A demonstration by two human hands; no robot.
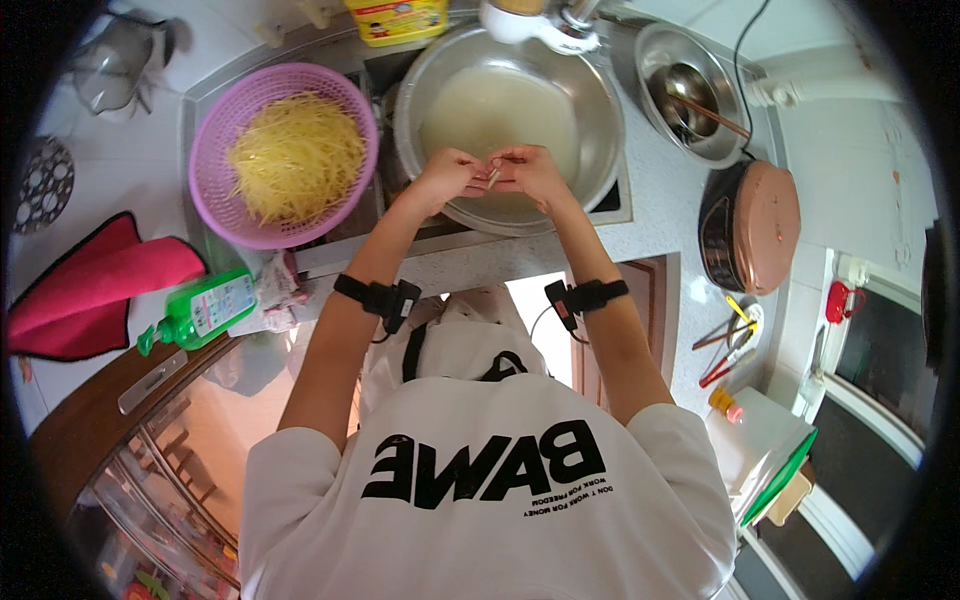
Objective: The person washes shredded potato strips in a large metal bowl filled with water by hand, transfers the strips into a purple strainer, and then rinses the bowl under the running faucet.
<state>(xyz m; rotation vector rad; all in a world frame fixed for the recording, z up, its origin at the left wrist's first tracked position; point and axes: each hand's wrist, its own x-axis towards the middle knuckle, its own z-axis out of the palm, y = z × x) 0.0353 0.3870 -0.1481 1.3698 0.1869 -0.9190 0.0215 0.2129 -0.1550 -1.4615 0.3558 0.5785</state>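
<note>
My left hand (450,178) and my right hand (526,174) meet over the near part of a large stainless steel basin (606,135). Between their fingertips is a small pale piece (493,178), too small to name. Cloudy whitish water (495,109) lies in the basin below. Left of it stands a purple plastic colander (206,161), heaped with pale yellow shreds (300,157) that look like cut potato. Both forearms wear black straps with small devices.
A faucet (540,34) overhangs the basin's far rim. At right are a metal bowl (652,49) with a ladle and a copper-coloured lidded pot (769,225). A green pump bottle (214,309), a red cloth (105,289) and a wet rag (281,292) lie at left.
</note>
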